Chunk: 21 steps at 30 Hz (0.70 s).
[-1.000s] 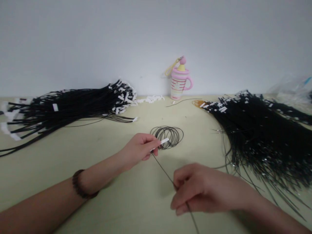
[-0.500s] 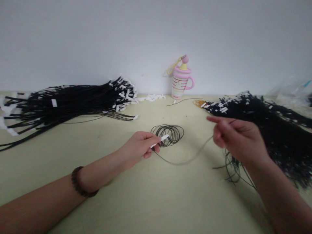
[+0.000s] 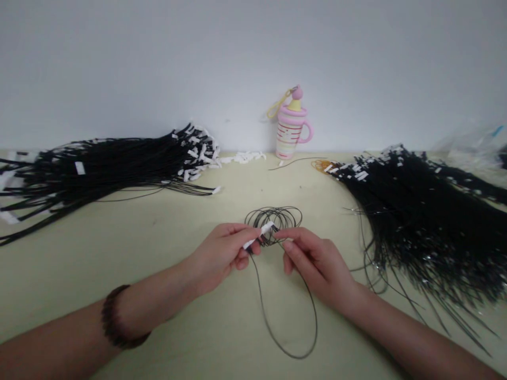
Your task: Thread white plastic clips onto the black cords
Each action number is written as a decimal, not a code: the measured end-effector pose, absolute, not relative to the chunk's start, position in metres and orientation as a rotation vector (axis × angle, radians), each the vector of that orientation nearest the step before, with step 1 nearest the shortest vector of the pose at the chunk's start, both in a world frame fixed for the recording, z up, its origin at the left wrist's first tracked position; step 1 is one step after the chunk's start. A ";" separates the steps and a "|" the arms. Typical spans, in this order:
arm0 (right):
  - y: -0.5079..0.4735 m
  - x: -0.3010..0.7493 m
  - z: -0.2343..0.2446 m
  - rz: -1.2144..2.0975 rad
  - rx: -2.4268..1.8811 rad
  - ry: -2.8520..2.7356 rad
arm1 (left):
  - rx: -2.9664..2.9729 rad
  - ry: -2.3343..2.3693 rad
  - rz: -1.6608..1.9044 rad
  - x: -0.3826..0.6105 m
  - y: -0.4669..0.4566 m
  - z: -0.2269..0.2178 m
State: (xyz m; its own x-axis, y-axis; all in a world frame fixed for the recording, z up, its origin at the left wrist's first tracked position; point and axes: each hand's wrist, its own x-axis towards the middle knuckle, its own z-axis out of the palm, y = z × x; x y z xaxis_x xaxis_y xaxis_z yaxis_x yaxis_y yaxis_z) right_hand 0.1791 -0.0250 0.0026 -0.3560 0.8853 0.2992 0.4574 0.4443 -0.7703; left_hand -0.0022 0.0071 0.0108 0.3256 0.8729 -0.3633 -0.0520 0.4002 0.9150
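Note:
My left hand (image 3: pixel 227 253) is closed in a pinch on a coil of thin black cord (image 3: pixel 293 214), near its end. A white paper strip (image 3: pixel 267 227) lies along the cord there, under the thumb. My right hand (image 3: pixel 322 258) has come up beside the coil, its index finger and thumb closed round the cord's loose length. That loose length (image 3: pixel 316 322) hangs in a wide loop between the two hands, down toward me. The exact contact at the right fingertips is partly hidden.
On the left lies a big bundle of black cords (image 3: pixel 119 163) with white strips. Another black bundle (image 3: pixel 428 211) spreads at the right, with loose strands. White scraps (image 3: pixel 245 157) and a pink-lidded cup (image 3: pixel 289 132) are by the wall. A clear plastic bag (image 3: pixel 471 150) is far right.
My right hand has moved left and inward, from out by the right bundle to the coil. The loose cord now sags in a deeper loop. My left hand keeps its pinch.

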 end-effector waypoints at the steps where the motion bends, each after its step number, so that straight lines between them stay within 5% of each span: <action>1: -0.026 0.178 0.003 0.748 -1.149 -1.985 | 0.964 1.054 0.762 -0.002 0.007 0.010; 21: -0.025 0.165 -0.012 0.815 -1.332 -1.746 | 1.124 1.060 0.823 0.001 0.003 0.005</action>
